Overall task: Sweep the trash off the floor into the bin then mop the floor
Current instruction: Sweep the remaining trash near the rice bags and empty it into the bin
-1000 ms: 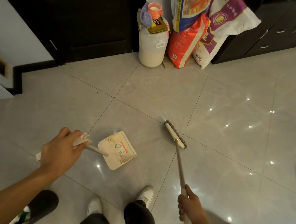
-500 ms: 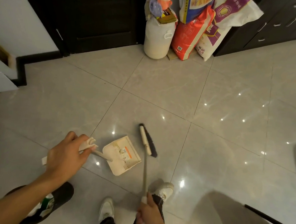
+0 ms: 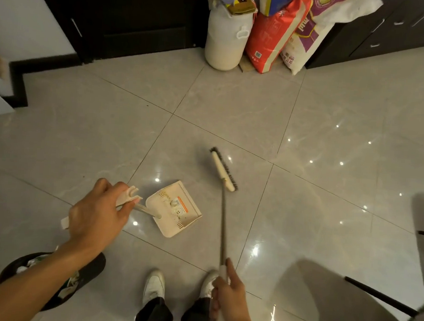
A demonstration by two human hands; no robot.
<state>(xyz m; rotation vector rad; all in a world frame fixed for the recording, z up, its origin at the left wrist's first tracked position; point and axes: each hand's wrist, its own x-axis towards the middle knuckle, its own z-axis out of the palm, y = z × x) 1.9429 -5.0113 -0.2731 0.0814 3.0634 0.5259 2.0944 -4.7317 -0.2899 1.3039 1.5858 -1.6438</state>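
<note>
Glossy grey floor tiles (image 3: 234, 107) fill the head view, with dark cabinets (image 3: 140, 19) along the far wall. A white plastic drum (image 3: 225, 39) and printed sacks (image 3: 270, 37) stand against the cabinets.

The left hand (image 3: 96, 215) has its fingers curled round the top of the dustpan handle (image 3: 141, 208). The cream dustpan (image 3: 175, 209) sits on the floor just ahead of the person's white shoes (image 3: 153, 287).

The right hand (image 3: 230, 295) grips the broom handle (image 3: 223, 223) near its upper end, with the forefinger laid along the shaft. The broom head (image 3: 224, 169) rests on the tiles beyond the dustpan and slightly to its right, not touching it.

A black bin (image 3: 7, 275) with trash inside sits at the lower left, partly hidden under the left forearm. A small dark speck (image 3: 147, 104) lies on the tiles farther out.
</note>
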